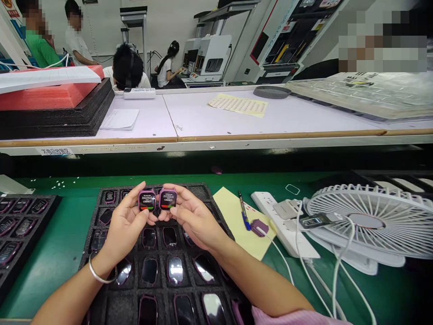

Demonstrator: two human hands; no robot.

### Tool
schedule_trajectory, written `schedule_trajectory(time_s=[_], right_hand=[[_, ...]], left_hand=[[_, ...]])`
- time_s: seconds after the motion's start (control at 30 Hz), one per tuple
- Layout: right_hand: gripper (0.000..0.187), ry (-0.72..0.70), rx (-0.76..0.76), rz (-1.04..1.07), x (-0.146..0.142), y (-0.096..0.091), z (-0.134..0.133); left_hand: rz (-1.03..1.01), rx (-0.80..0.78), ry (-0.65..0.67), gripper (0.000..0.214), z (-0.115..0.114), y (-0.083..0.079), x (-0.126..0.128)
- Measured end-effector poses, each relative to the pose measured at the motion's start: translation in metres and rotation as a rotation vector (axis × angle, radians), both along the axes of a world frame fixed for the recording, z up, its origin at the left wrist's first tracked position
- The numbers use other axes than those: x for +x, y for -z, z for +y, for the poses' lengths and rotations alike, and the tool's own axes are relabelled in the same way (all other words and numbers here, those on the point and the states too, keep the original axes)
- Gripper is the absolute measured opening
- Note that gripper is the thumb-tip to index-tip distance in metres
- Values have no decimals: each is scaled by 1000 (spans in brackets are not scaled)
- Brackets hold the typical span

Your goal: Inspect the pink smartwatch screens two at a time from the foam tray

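Note:
My left hand (127, 222) holds a purple-framed smartwatch body (146, 201) by its edges, fingers closed round it. A second smartwatch body (168, 199) of the same look sits between the thumb and fingers of my right hand (189, 214). Both screens are lit with white text on black and a small coloured bar, too small to read. The two watches are side by side, facing me, above a black foam tray (131, 280). In its compartments lie several more strapless watches, mostly with dark screens; my hands and arms hide part of the tray.
Another foam tray (50, 212) of watches stands at left. To the right are yellow paper (225, 207), a blue pen (244, 212), a purple piece on a cable (260, 227), a white power strip (270, 212) and a fan (358, 221). A raised shelf (196, 122) runs behind; people sit beyond.

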State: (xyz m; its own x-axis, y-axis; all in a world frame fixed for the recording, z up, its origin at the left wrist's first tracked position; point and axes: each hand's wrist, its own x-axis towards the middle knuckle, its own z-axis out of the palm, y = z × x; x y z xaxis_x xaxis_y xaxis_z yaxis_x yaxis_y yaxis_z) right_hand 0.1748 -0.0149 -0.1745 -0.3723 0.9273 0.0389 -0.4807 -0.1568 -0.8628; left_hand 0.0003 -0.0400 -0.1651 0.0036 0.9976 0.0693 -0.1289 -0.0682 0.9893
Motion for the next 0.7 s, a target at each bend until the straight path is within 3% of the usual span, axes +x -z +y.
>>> schedule_trajectory(time_s=[0.7], right_hand=[[43,-28,17,0,0,3,1]], left_hand=[[-27,23,10,61,2,3,1]])
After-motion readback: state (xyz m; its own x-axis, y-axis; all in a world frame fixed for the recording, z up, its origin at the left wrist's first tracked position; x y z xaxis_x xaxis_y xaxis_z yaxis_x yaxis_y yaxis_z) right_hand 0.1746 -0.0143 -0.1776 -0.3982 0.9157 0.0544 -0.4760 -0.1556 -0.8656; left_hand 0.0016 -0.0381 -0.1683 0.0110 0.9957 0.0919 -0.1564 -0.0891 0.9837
